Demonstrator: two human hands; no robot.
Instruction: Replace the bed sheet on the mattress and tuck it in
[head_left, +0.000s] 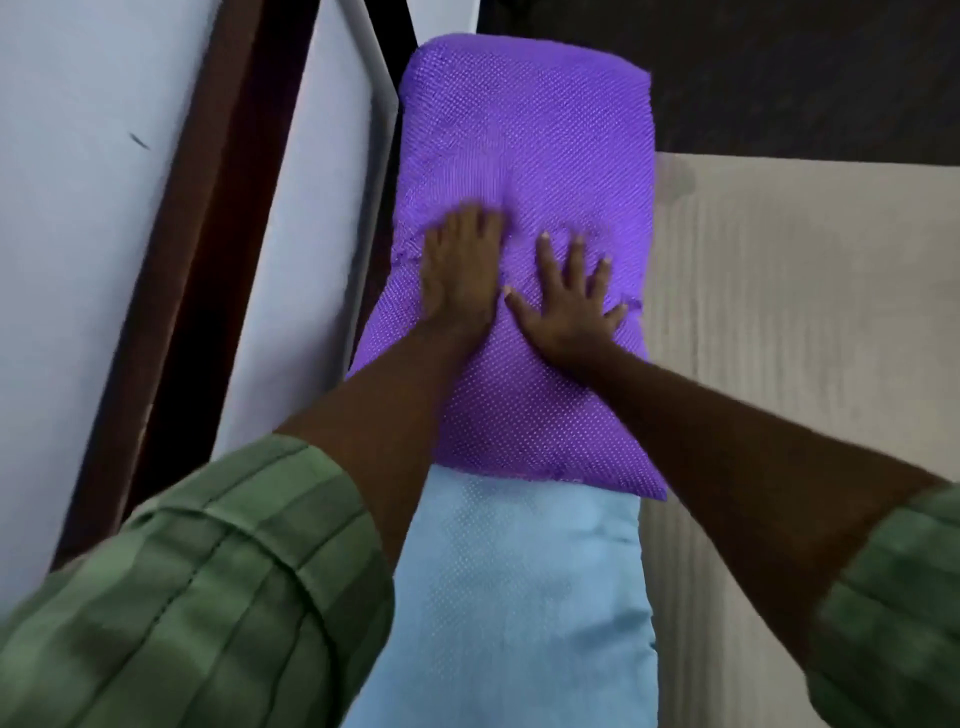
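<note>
- Head view: both hands lie flat, palms down, on a purple pillow (524, 156) in the middle of the frame. The left hand (460, 270) has its fingers together and is blurred at the tips; the right hand (569, 296) has its fingers spread. Neither grasps anything; both are released and press on the cloth.
- The purple pillow's long axis runs from the lower centre up toward the top of the frame, away from the person. Its near end overlaps a light blue pillow (519, 597) in the lower centre, which lies along the same line.
- The task's thing, the bed sheet (805, 338), looks to be the pale beige ribbed cloth filling the right half of the frame, just beside the pillows' right edge. It lies to the right of the fingers, so the right hand is nearer to it.
- Whether the sheet is tucked cannot be told; its edges are hidden or out of frame.
- At the left, a dark brown frame (208, 260) and a pale panel (306, 260) run just beside the pillows.
- No containers are in view.
- Green striped sleeves (208, 597) fill the lower corners.
</note>
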